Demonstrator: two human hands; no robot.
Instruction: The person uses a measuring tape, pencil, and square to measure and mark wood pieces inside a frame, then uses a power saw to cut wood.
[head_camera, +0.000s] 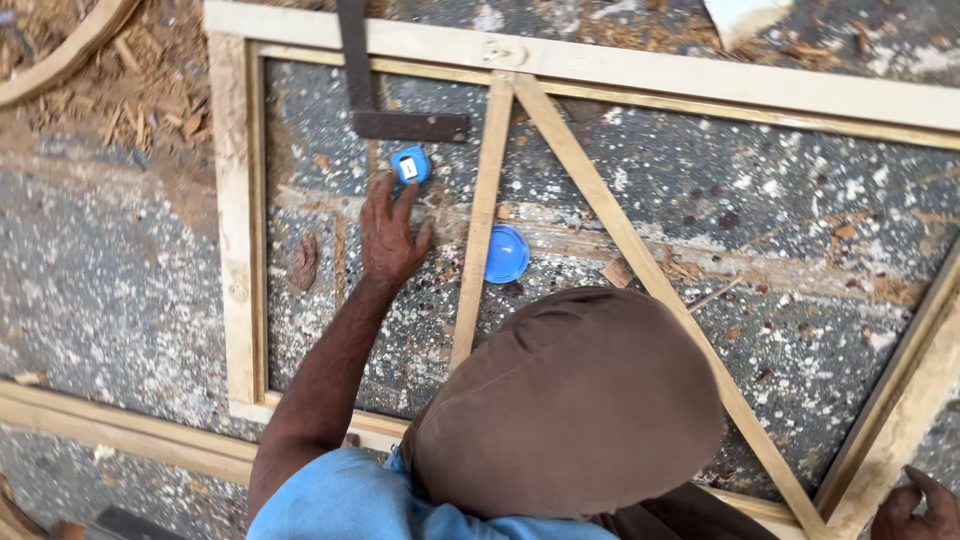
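Head view: co-worker's hand (388, 240) spread open on speckled floor (800, 200) inside wooden frame (232, 200), fingertips at blue tape measure (409, 165); right hand (918, 508) on frame's corner, grip unclear.

Pale beige wooden frame (620, 68), across the picture: plain, unpainted.
Grey concrete floor (800, 200): speckled white and rust.
Small blue tape measure (409, 165), upper centre: white label.
Round blue lid (506, 253), centre.
Dark rust-brown metal square (410, 125).
Co-worker before me: brown cap (570, 400), light blue shirt (330, 500).
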